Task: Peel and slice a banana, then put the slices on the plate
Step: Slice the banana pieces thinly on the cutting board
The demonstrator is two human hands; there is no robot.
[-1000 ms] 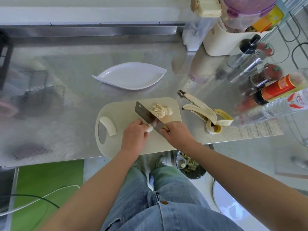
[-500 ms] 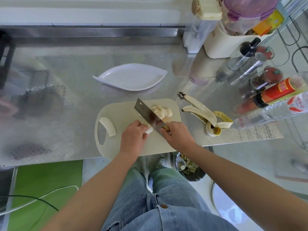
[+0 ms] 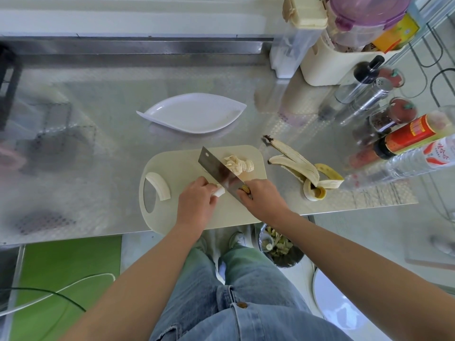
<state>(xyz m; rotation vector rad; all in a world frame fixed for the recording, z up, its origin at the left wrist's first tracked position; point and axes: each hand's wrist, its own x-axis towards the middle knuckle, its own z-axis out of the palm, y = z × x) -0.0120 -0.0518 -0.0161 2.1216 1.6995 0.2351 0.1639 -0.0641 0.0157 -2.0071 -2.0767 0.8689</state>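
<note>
On the cream cutting board (image 3: 187, 166) my left hand (image 3: 197, 203) holds a short peeled banana stub (image 3: 219, 191) down. My right hand (image 3: 262, 200) grips the handle of a cleaver (image 3: 219, 172), whose blade stands against the stub's right end. A heap of cut slices (image 3: 238, 164) lies just behind the blade. Another peeled banana piece (image 3: 158, 184) rests beside the board's handle hole at the left. The white leaf-shaped plate (image 3: 194, 113) sits bare behind the board.
The banana peel (image 3: 305, 171) lies on the steel counter right of the board. Bottles, shakers and spice jars (image 3: 398, 134) crowd the right side, with cream and purple containers (image 3: 344, 33) at the back right. A bin with scraps (image 3: 278, 244) stands below the counter edge.
The cleaver has kept chopping at the stub, which is shorter under my left fingers. Both hands stay in nearly the same place on the board.
</note>
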